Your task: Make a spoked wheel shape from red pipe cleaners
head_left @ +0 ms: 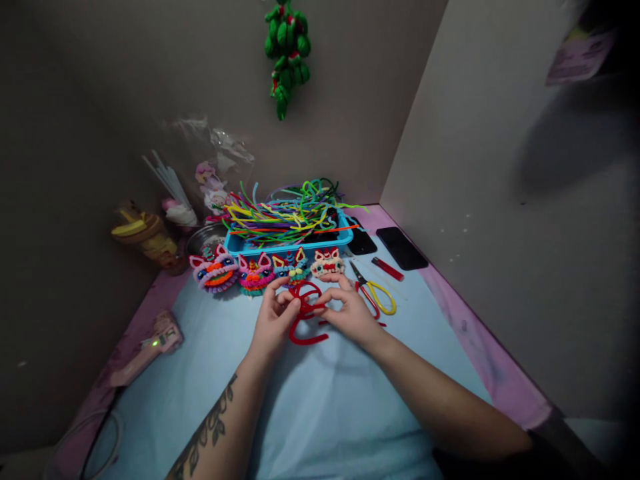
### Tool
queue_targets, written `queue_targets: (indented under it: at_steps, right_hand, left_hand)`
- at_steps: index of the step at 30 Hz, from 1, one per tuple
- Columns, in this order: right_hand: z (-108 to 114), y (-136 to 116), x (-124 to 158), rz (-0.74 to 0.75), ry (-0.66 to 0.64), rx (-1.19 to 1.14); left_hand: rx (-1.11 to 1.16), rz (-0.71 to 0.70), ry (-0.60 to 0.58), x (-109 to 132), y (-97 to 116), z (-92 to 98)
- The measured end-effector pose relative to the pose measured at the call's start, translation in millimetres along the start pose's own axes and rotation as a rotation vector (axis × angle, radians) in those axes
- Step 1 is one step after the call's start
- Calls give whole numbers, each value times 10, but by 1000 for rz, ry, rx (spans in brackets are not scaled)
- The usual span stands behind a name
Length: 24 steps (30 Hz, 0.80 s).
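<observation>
A red pipe cleaner, bent into loops with one curved end hanging down, is held between both hands above the blue cloth. My left hand pinches it from the left with thumb and fingers. On the right side my right hand also closes thumb and fingertips on it. Just behind the hands stand several fuzzy animal heads made of pipe cleaners: a purple one, a pink one, a blue one and a cream one. Scissors with yellow and red handles lie right of my right hand.
A blue basket full of colourful pipe cleaners stands at the back. Two dark phones and a red lighter lie right. At left are a pink glue gun, a metal bowl and a brown-yellow cup. Walls enclose the table.
</observation>
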State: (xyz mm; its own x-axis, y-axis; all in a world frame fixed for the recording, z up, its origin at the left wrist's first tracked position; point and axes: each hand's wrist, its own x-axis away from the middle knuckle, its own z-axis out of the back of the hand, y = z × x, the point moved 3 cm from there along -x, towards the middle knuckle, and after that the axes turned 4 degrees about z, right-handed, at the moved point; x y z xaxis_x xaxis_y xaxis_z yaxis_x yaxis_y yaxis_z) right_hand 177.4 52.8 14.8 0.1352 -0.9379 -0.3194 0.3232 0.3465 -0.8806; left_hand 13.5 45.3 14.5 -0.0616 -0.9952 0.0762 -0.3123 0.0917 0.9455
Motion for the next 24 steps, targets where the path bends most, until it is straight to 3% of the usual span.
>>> queue_targets:
  at_steps: [10, 16, 20, 24]
  right_hand:
    - [-109, 23, 32, -20, -101, 2]
    - [-152, 15, 47, 39, -17, 60]
    - [-119, -29, 65, 143, 64, 159]
    - [-84, -105, 98, 376, 153, 271]
  left_hand:
    - [19, -38, 53, -17, -40, 23]
    - [0, -3, 5, 26, -76, -58]
    - [1, 20, 15, 40, -83, -83]
    - [44, 73, 11, 37, -103, -85]
